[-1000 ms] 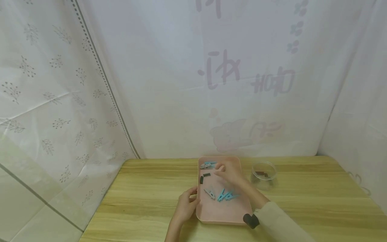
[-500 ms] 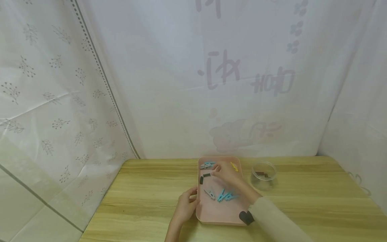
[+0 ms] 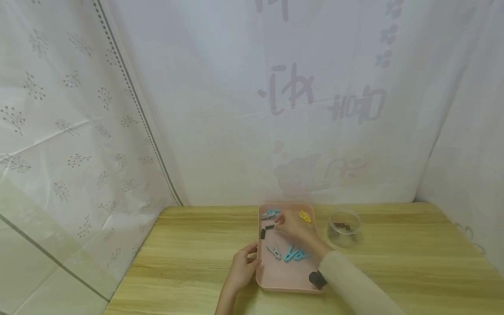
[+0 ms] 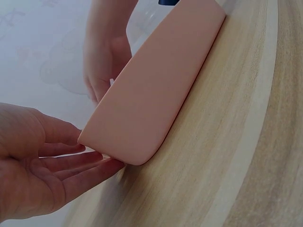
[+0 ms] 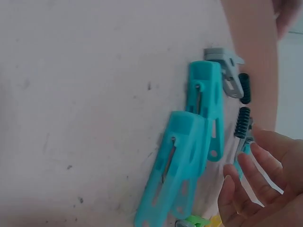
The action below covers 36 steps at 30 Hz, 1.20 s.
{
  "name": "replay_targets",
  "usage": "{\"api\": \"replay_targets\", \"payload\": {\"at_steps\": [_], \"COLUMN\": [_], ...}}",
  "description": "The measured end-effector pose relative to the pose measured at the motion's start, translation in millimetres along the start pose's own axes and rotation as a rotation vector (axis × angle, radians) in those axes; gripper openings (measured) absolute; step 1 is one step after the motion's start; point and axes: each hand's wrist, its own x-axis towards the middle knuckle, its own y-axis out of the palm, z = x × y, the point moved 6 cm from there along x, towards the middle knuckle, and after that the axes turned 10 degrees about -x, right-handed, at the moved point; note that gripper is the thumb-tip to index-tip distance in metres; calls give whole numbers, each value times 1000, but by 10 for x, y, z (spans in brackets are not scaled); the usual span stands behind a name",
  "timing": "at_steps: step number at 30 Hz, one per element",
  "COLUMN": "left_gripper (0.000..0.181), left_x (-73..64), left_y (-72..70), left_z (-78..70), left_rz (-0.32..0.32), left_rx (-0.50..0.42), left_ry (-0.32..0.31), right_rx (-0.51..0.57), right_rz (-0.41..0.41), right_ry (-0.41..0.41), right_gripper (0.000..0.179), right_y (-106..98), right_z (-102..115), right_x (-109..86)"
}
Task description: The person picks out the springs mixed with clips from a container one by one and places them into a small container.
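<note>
My left hand (image 3: 241,269) rests its fingers against the outside of the pink tray (image 3: 275,284), at the left wall. In the left wrist view those fingers (image 4: 94,175) touch the tray's corner. My right hand (image 3: 293,227) is over the upper part of the tray, fingers loosely bent and apart, nothing seen between them. Its fingertips are close to a dark ribbed coil (image 5: 242,122) and overlap a far clothespin cluster (image 3: 270,214). A second dark coil (image 3: 263,234) lies at the left wall. Two turquoise clothespins (image 5: 168,165) and a grey clothespin (image 5: 225,68) lie mid-tray.
A yellow clothespin (image 3: 305,217) lies at the tray's upper right, and a bit of a green clothespin (image 5: 196,220) shows in the right wrist view. Right of the tray stands a clear round jar (image 3: 343,238) with brown pieces inside. A curtain (image 3: 220,131) hangs behind the wooden table (image 3: 189,245).
My right hand has shifted slightly left and toward me, and the yellow clothespin it covered now shows. My left hand stays against the tray.
</note>
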Motion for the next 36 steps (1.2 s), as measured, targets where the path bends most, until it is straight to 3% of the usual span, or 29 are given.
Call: {"api": "replay_targets", "payload": {"at_steps": [11, 24, 36], "left_gripper": [46, 48, 47], "left_x": [18, 11, 8], "left_y": [5, 0, 10], "left_z": [42, 57, 60], "left_rz": [2, 13, 7], "left_rx": [18, -6, -3], "left_ry": [-11, -5, -15], "right_rx": [26, 53, 36], "right_rz": [26, 27, 7], "right_ry": [-30, -16, -13], "right_gripper": [24, 21, 7], "right_y": [78, 178, 241], "right_z": [83, 20, -42], "right_x": [31, 122, 156]}}
